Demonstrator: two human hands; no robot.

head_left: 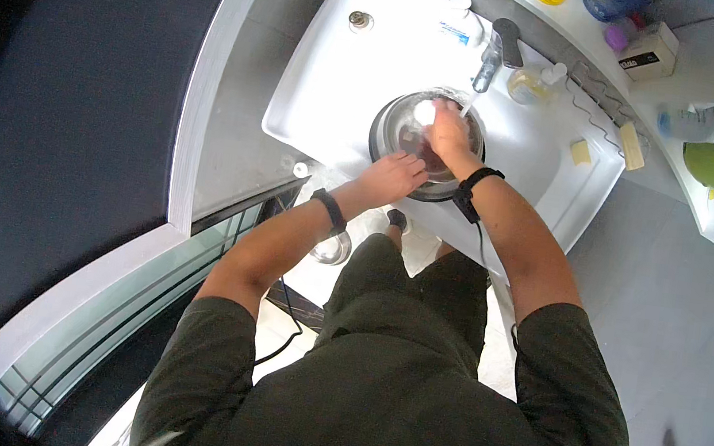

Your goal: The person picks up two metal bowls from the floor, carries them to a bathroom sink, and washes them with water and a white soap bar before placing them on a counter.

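Note:
A round metal pot [378, 136] with a dark outer edge sits in the white sink [339, 78], under a stream from the faucet [488, 65]. Inside it, my right hand [450, 134], partly blurred, closes on a small white thing [425, 112] of a kind I cannot make out. The fingers of my left hand [394, 177] bend over the pot's near left rim and grip it. Water and a shiny wet surface show within the pot; its bottom is partly hidden by my hands.
Behind the sink stand a white pump bottle [457, 28] and a clear soap bottle [532, 86]. Two yellowish sponges [580, 152] lie at the right. A shelf there holds a green cup [712, 164] and a box [650, 52]. A metal bowl [331, 248] is below, left of my legs.

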